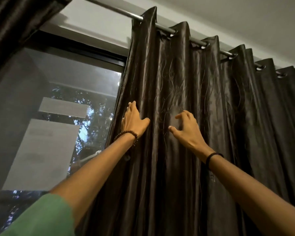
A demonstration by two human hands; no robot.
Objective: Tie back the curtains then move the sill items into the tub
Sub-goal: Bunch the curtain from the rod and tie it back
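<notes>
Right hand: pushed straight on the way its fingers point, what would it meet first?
The dark glossy grommet curtain directly ahead of the right hand; it may already touch a fold, depth is unclear.

The dark brown satin eyelet curtain [211,116] is running off the bottom and right edges and is covering the right part of the black-framed window [66,82]. The grey metal rod [119,11] is passing behind its folds. A second dark curtain [15,23] is being cut off by the top-left corner. The right grip [186,128] is blurring at its curled fingers, so whether they are pinching fabric cannot be told. The green sleeve [46,217] is running off the bottom edge.
</notes>
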